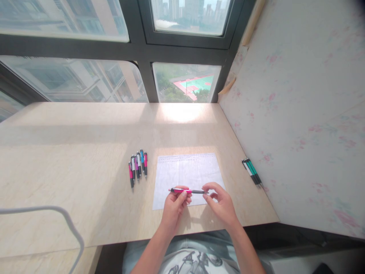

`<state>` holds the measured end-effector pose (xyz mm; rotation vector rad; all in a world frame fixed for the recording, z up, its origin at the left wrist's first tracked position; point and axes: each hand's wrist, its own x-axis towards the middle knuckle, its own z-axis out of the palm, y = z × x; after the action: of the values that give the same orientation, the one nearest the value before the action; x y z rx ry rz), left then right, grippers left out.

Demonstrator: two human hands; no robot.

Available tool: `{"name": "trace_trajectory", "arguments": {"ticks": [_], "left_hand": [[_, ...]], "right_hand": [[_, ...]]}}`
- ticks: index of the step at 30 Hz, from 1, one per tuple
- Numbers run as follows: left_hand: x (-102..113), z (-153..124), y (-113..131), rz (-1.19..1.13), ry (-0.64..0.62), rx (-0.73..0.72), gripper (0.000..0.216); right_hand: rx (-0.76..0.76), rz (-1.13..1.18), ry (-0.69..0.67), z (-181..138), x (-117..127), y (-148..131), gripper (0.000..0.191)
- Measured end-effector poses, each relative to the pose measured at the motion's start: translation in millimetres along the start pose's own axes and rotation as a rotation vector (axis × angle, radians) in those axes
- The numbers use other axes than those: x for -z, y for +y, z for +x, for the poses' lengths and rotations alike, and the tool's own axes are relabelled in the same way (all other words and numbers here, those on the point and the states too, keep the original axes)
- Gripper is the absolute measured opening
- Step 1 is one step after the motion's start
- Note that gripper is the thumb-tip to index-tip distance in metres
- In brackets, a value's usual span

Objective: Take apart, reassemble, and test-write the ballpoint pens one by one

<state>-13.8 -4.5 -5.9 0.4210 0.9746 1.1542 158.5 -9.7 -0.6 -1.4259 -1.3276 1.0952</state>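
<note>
A pink and black ballpoint pen lies level above the lower part of a white sheet of paper. Its pink barrel is gripped between the thumb and fingers of my left hand. My right hand has its thumb and fingertips closed around the pen's dark tip end, at the right. Rows of small handwriting run along the paper's top edge; I cannot read them.
Left of the paper, several pens in pink, white, purple and blue lie side by side. Green and white pens rest by the wall. A grey cable curves over the table's left front. Windows stand behind.
</note>
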Motion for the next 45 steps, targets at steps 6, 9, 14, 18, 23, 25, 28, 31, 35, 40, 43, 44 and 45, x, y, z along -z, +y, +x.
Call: {"name": "trace_trajectory", "arguments": {"ticks": [6,9,14,18,23,25,28,31,35,40,43,44,45], "left_hand": [[3,0,-2,0.008,0.001,-0.001,0.025],[4,1,-3,0.005,0.017,-0.001,0.026],[6,1,-3,-0.005,0.022,0.006,0.025],[6,1,-4,-0.012,0.006,0.005,0.024],[5,1,-5,0.007,0.006,0.010,0.025],[5,1,-6,0.007,0.017,0.010,0.026],[6,2,-5,-0.002,0.026,0.006,0.026],[5,1,-3,-0.012,0.015,0.001,0.026],[3,-1,-1,-0.026,0.009,0.003,0.027],[1,-2,-1,0.006,-0.019,-0.005,0.028],[1,-2,-2,0.028,-0.001,-0.013,0.030],[2,-2,-3,0.032,0.003,-0.013,0.030],[2,-2,-3,0.033,0.003,-0.012,0.029]], "right_hand": [[-0.141,-0.009,-0.024,0,-2,6,0.043],[-0.137,-0.063,-0.037,0,-1,7,0.043],[-0.093,-0.034,-0.017,0,1,8,0.027],[-0.135,0.022,0.011,-1,0,11,0.035],[-0.187,-0.014,-0.065,-3,-1,9,0.049],[-0.152,-0.056,-0.073,-3,0,6,0.046],[-0.110,-0.063,-0.067,-2,1,3,0.033],[-0.086,-0.057,-0.046,-2,1,2,0.024],[-0.055,-0.006,-0.028,-3,-1,4,0.026],[-0.159,0.116,-0.093,-4,-5,5,0.039],[-0.126,0.019,-0.080,-4,-4,2,0.047],[-0.111,-0.007,-0.064,-4,-3,1,0.046],[-0.100,-0.022,-0.050,-4,-3,1,0.043]]}}
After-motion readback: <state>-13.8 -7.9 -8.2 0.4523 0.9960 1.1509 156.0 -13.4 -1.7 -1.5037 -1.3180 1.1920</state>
